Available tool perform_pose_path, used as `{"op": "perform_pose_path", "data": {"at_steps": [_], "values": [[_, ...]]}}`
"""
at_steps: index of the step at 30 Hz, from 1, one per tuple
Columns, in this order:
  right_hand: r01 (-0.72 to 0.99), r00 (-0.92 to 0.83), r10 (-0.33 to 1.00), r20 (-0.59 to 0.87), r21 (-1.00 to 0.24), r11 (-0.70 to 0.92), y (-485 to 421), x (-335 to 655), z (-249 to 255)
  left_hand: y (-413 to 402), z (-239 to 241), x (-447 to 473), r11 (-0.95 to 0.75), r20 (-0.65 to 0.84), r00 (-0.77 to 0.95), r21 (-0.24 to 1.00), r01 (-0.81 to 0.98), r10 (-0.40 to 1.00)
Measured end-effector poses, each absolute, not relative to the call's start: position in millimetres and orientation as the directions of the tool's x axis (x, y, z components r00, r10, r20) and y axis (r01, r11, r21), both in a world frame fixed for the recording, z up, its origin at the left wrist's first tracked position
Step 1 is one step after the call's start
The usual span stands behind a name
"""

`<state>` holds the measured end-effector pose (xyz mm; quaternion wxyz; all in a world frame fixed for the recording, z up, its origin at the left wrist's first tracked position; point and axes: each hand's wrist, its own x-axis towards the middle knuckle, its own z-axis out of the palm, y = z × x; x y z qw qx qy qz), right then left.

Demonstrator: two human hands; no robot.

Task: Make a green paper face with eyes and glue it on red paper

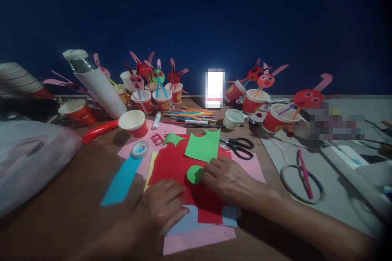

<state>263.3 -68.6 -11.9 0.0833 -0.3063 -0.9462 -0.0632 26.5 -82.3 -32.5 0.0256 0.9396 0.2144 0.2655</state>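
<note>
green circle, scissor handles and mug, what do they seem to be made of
Green circle: probably paper or thin card, matte, flat and cut-edged. Scissor handles: likely plastic, smooth, evenly black. Mug: perhaps glazed ceramic, given its smooth pale wall, though plastic is possible.

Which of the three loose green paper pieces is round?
The green disc on the red paper, partly covered by the right hand. The large green offcut and small green scrap have curved bites cut from their edges.
</note>
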Motion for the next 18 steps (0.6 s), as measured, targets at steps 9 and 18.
{"op": "perform_pose_path", "data": {"at_steps": [9,18], "values": [[0.648,-0.514,0.828,0.226,-0.530,0.547,-59.3,282.5,-15.4,-76.2,-25.6,33.0,-0.864,0.458,0.738,0.174,0.472,0.495],[0.516,-0.358,0.931,0.068,-0.817,0.258,-61.5,277.3,-18.5,-78.3,-33.8,36.6,-0.834,0.130,0.825,0.031,0.552,0.551]]}}
